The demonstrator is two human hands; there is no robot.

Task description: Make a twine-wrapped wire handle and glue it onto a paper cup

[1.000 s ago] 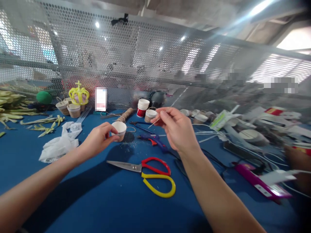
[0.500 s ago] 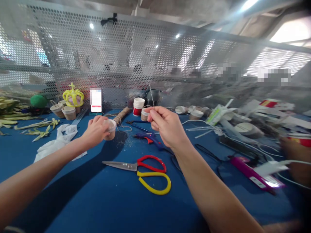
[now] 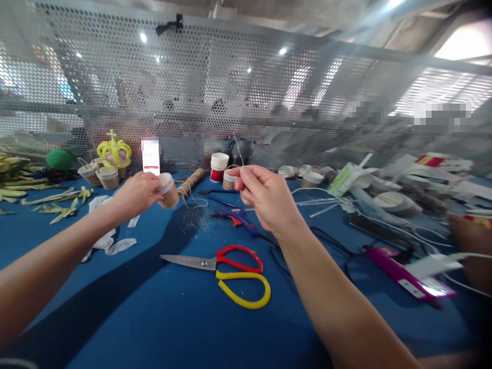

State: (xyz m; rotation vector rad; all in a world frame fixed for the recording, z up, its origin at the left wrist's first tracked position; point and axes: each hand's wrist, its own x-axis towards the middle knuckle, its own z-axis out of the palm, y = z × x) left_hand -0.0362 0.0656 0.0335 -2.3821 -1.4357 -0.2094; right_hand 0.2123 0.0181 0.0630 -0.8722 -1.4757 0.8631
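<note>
My left hand (image 3: 140, 192) is closed on the side of a small paper cup (image 3: 168, 192) with a white rim and a brown lower part. The cup is tilted above the blue table. My right hand (image 3: 261, 195) makes a pinch, thumb against forefinger, and a thin pale strand (image 3: 239, 146) rises from the fingertips. What the strand is made of I cannot tell. Just behind those fingertips stands another small cup (image 3: 229, 180) with a cord handle. Between my hands lie a roll of twine (image 3: 191, 182) and a blue glue gun (image 3: 240, 220) with a red trigger.
Large scissors (image 3: 223, 266) with red and yellow handles lie in front. Similar cups (image 3: 107, 178), a yellow crown-shaped piece (image 3: 114, 154) and a lit phone (image 3: 150, 157) stand at the back left. A purple power strip (image 3: 407, 274) and cables lie on the right, near another person's hand (image 3: 467, 241).
My left hand has moved a little left and up with the cup, which now tilts more. My right hand has barely moved and still pinches the strand.
</note>
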